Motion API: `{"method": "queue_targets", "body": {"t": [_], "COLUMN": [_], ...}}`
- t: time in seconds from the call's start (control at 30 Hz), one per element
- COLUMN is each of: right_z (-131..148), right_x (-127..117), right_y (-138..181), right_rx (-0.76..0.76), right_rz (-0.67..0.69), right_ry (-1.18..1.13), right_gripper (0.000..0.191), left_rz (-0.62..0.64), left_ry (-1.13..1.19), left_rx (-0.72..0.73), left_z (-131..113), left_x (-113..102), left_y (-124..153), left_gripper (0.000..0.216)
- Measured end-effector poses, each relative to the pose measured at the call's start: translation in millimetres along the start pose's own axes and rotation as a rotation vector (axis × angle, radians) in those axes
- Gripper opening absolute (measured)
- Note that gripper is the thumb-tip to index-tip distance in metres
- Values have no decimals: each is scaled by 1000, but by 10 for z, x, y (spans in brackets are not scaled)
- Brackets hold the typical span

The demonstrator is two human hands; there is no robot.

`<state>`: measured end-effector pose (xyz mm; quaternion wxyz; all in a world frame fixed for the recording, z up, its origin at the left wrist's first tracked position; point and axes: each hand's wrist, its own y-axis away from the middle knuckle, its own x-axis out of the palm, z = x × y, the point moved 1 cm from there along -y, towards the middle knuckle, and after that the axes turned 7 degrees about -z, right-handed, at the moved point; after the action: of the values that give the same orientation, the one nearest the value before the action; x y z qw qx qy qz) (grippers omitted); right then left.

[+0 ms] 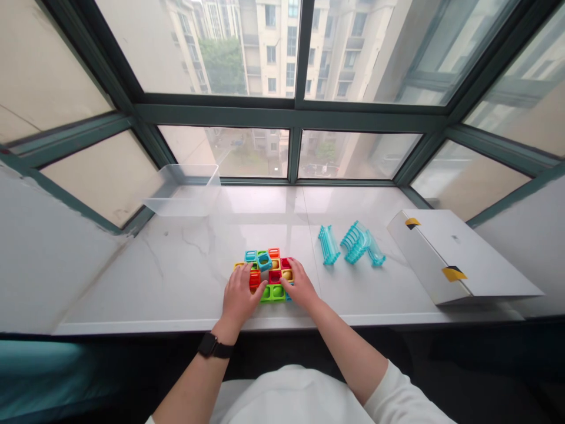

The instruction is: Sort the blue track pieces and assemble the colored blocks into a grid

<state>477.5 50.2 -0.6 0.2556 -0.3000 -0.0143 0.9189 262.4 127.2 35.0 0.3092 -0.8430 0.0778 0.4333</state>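
A cluster of square plastic toy blocks (274, 277) in red, green, yellow and blue lies on the white marble sill, close to its front edge. One blue block (264, 261) sits tilted on top near the back. My left hand (241, 292) closes around the left side of the cluster, its thumb at the near middle. On the opposite side my right hand (302, 287) grips the right-hand blocks, with thumb and fingers bent over them. Both palms hide parts of the outer blocks. Small round shapes show inside some of the squares.
Several translucent teal curved track pieces (354, 242) lie to the right. A clear plastic bin (183, 206) stands at the back left. Far right is a white box (450, 259) with yellow-and-black tabs. Green-framed windows (282, 119) border the sill (176, 277).
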Motion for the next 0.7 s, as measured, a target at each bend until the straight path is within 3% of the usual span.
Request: {"method": "queue_targets", "body": {"t": [0.1, 0.3, 0.57, 0.7], "right_z": [16, 145, 154, 151], "right_x": [71, 58, 40, 36], "right_y": [45, -76, -111, -124], "right_rx": [-8, -87, -95, -109], "right_rz": [-21, -20, 15, 38], "right_ry": [15, 51, 79, 95], "right_gripper": [64, 33, 30, 30], "left_rz": [48, 98, 130, 185], "left_ry": [-20, 17, 100, 168], "left_rx": [31, 93, 125, 161], "left_z": [9, 77, 180, 271], "left_x": [10, -15, -52, -79], "left_y": [-26, -65, -116, -167], "left_gripper": [78, 81, 58, 59]}}
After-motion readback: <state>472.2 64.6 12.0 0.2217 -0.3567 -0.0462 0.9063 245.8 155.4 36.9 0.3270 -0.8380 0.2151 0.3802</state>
